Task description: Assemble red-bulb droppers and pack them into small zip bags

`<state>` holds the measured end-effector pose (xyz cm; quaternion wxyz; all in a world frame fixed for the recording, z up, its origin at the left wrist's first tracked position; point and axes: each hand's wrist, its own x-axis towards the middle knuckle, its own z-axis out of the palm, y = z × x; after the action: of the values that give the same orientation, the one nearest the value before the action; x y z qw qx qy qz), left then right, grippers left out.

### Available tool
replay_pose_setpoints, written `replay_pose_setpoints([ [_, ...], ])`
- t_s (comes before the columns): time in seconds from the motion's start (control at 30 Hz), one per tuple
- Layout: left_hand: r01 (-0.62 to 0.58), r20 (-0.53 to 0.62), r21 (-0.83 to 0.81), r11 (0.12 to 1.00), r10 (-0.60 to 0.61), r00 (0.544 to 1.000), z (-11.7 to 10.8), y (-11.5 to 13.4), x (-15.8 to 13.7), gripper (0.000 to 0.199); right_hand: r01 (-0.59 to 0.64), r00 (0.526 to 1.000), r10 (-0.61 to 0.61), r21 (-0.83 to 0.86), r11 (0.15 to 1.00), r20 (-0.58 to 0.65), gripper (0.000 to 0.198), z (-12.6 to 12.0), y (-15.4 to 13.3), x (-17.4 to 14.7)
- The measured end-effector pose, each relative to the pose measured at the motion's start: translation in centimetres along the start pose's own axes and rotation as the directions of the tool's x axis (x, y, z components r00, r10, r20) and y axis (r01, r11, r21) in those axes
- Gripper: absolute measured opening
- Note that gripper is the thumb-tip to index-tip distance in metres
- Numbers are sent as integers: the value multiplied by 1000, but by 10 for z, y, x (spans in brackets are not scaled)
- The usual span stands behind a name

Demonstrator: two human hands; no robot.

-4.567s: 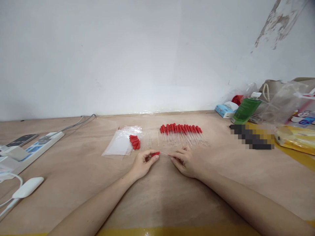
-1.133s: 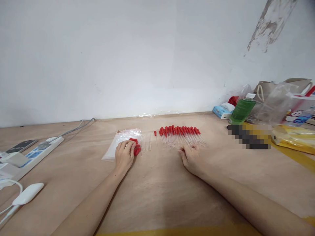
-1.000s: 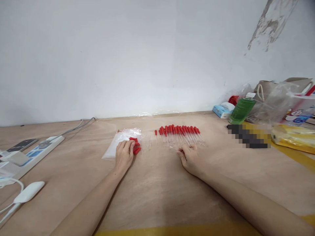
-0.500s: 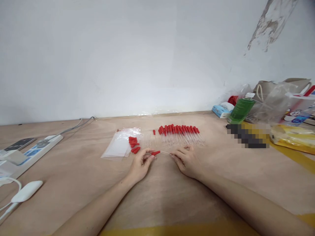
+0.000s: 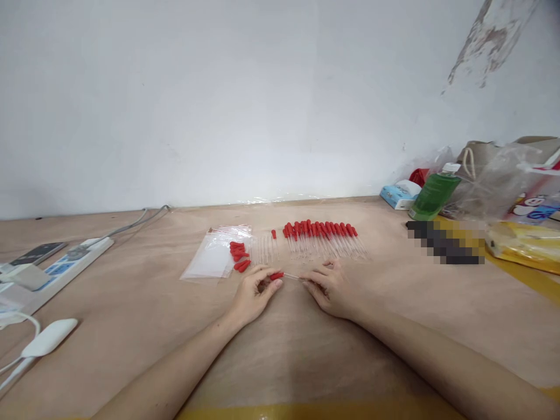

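Between finger and thumb, my left hand (image 5: 257, 291) is closed on a red rubber dropper bulb (image 5: 276, 276). My right hand (image 5: 329, 289) pinches a thin clear glass tube (image 5: 292, 277), whose left end meets the bulb's mouth. How far the tube reaches inside the bulb cannot be made out. Behind my left hand lie several loose red bulbs (image 5: 238, 255) and a row of bare glass tubes (image 5: 264, 249). One red-topped dropper (image 5: 274, 234) lies apart. Beyond my right hand, many red-topped droppers (image 5: 324, 231) lie side by side.
Clear zip bags (image 5: 214, 254) lie left of the loose bulbs. A power strip (image 5: 65, 271), a phone (image 5: 37, 255) and a white plug-like piece (image 5: 50, 337) are at the left. To the right stand a tissue pack (image 5: 397, 196), a green bottle (image 5: 435, 191) and plastic bags (image 5: 485, 181).
The bulb and tube have come together in line, with less tube showing between my hands. My left fingers have shifted slightly right along the bulb. The camera view has moved a little.
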<state>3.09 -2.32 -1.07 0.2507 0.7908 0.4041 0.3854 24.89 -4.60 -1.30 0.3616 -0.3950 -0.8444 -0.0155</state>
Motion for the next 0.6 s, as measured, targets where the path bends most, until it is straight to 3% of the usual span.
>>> replay_pose_setpoints([
  [0.17, -58, -12, 1, 998, 58, 998, -2, 1, 1, 18, 16, 999, -18, 40, 999, 45, 24, -4, -6, 4],
  [0.47, -116, 200, 2, 993, 113, 973, -8, 14, -2, 19, -8, 986, 9, -5, 1000, 166, 24, -7, 5, 2],
  [0.6, -143, 220, 90, 986, 120, 968, -8, 13, -2, 21, 21, 985, -9, -68, 997, 171, 22, -6, 3, 3],
])
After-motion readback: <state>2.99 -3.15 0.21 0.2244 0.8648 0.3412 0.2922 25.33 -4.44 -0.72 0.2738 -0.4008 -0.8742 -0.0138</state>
